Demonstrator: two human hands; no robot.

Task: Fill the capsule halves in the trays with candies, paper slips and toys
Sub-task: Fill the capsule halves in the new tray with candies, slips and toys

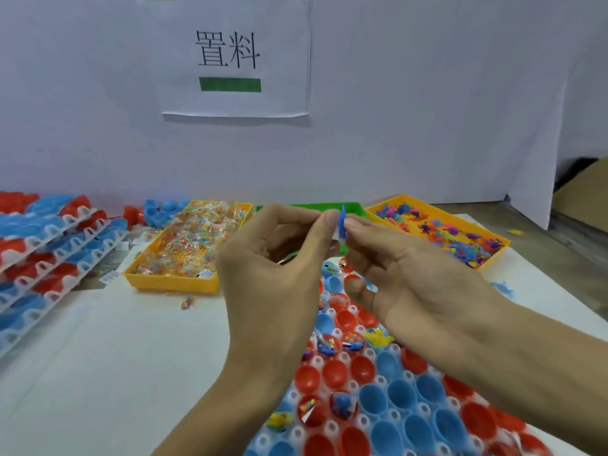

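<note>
Stacked trays (pixel 49 245): far left on the desk (pixel 115 357).
Candy bin (pixel 187 248): yellow, full.
Left hand (pixel 276 264): raised, fingertips pinching the blue toy (pixel 342 225).
Right hand (pixel 404 268): pinching the same toy.
Capsule tray (pixel 378 390): below the hands, few halves filled.
Toy bin (pixel 441 232): right.

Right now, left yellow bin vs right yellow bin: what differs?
The left yellow bin holds clear-wrapped candies; the right yellow bin holds small loose toys in blue, pink and purple. The left bin is heaped nearly to its rim; the right bin's toys lie in a thin scatter. Both are shallow rectangular trays on the table's far side, flanking the green bin.
</note>
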